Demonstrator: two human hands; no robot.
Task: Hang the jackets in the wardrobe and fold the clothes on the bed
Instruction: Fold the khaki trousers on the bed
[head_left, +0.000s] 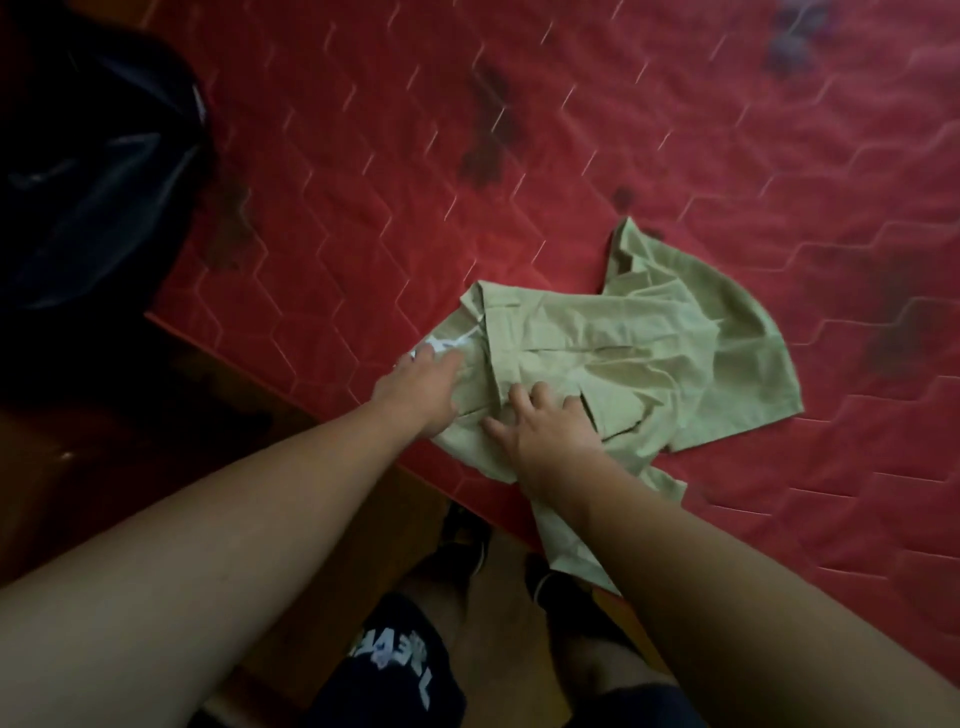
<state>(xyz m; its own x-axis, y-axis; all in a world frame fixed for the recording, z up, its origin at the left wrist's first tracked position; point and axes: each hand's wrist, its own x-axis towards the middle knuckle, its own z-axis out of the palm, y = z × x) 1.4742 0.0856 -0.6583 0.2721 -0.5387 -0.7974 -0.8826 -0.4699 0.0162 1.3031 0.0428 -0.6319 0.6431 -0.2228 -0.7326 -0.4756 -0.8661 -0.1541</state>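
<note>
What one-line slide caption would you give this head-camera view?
Left hand and right hand touch a crumpled pale green garment at the edge of a red quilted mattress.

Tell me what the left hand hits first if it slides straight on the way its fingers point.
The left hand rests on the crumpled pale green shirt; just ahead lies its raised fold, then probably bare red quilted mattress.

Crumpled pale-green garment (623, 353) at bed (363, 182) edge
</note>
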